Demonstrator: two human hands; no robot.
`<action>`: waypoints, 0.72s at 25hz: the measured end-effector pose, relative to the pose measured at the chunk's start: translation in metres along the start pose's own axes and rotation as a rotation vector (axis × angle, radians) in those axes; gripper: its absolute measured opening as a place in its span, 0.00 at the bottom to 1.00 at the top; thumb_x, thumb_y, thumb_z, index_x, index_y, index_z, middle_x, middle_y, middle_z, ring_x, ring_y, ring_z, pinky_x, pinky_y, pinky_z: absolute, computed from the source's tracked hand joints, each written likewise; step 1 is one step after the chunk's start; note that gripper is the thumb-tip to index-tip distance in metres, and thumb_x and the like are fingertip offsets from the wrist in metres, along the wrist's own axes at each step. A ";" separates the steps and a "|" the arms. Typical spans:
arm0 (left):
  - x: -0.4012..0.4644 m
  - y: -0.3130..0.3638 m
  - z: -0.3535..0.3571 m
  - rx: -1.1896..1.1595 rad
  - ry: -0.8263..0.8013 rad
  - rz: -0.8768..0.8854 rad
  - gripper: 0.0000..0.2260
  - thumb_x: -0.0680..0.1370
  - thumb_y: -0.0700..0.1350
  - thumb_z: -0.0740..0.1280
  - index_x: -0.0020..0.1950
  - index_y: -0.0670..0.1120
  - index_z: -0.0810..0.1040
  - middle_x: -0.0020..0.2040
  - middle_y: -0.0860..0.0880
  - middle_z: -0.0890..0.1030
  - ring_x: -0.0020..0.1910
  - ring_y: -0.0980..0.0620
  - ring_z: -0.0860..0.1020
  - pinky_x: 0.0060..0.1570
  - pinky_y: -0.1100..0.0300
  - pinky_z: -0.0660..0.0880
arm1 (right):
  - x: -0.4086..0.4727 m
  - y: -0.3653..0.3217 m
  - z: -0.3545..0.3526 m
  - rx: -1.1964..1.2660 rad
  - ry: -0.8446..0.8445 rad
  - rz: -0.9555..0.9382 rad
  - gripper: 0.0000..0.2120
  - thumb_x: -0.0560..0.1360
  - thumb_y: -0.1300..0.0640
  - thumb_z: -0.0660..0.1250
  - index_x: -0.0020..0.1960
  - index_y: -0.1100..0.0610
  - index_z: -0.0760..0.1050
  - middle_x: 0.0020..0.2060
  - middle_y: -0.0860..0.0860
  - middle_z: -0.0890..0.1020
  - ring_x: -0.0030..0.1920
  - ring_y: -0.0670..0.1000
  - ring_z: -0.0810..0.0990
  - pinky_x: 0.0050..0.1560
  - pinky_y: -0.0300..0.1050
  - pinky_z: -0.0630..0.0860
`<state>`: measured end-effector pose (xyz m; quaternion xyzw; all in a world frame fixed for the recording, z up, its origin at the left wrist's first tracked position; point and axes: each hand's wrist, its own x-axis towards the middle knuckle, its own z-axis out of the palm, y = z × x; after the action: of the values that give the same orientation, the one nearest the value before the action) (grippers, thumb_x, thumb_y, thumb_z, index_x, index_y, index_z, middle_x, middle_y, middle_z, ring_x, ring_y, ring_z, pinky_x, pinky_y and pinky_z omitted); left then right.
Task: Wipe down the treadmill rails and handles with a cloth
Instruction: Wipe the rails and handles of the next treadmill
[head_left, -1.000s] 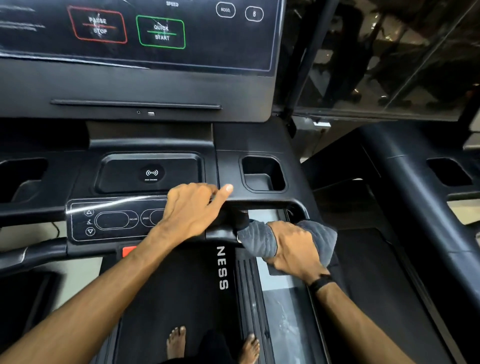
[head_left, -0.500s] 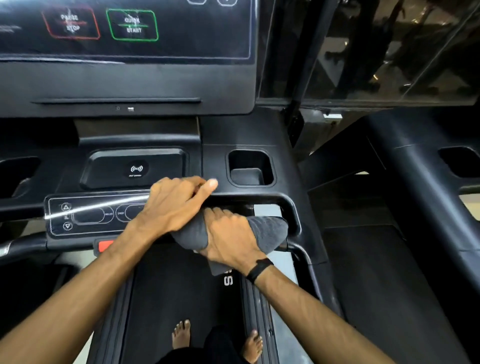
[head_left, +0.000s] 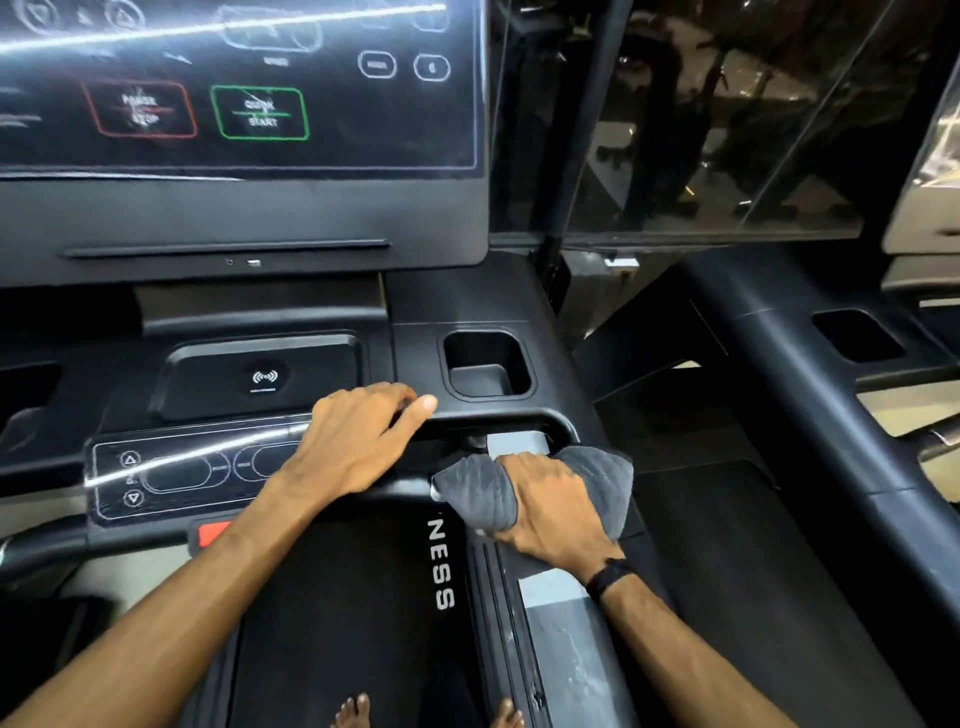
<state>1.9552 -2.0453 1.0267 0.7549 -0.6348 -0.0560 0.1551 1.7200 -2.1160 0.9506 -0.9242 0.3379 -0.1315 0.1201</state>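
While right hand (head_left: 553, 506) grasps cloth (head_left: 478, 493) on handle (head_left: 400, 486) | left hand (head_left: 358, 441) flat, grip released

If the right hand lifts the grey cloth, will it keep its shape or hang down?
The grey cloth probably hangs limp: it bunches and bulges on both sides of the right hand gripping it. Its quilted, matte surface suggests it is light and not slippery.

The cloth (head_left: 480, 493) is grey with a quilted stitch pattern, the treadmill console (head_left: 467, 296) and belt (head_left: 337, 597) are black, the belt lettering (head_left: 441, 566) white, one screen button (head_left: 139, 109) outlined red, another (head_left: 260, 113) green, and the wristband (head_left: 609, 576) black.
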 end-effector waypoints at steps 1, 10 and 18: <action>-0.002 -0.005 -0.005 -0.043 0.014 -0.017 0.31 0.77 0.67 0.42 0.57 0.54 0.79 0.53 0.55 0.82 0.54 0.49 0.79 0.44 0.56 0.62 | -0.002 -0.001 0.002 0.003 0.011 0.001 0.20 0.67 0.41 0.72 0.52 0.52 0.75 0.44 0.47 0.79 0.45 0.52 0.77 0.47 0.45 0.71; -0.020 -0.098 -0.056 -0.174 0.240 -0.225 0.33 0.76 0.68 0.43 0.51 0.48 0.80 0.45 0.47 0.82 0.53 0.40 0.78 0.46 0.52 0.67 | 0.008 -0.028 -0.040 0.755 0.305 0.277 0.16 0.77 0.66 0.70 0.43 0.45 0.85 0.42 0.39 0.86 0.44 0.36 0.82 0.50 0.34 0.76; -0.036 -0.162 -0.086 -0.335 0.279 -0.376 0.39 0.73 0.72 0.40 0.53 0.46 0.80 0.50 0.48 0.84 0.54 0.45 0.79 0.49 0.52 0.66 | 0.118 -0.079 -0.044 0.841 0.436 0.324 0.12 0.77 0.51 0.72 0.58 0.54 0.79 0.51 0.48 0.84 0.50 0.39 0.82 0.53 0.36 0.76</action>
<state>2.1251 -1.9725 1.0540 0.8236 -0.4381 -0.0833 0.3505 1.8396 -2.1403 1.0352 -0.6824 0.4119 -0.4263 0.4277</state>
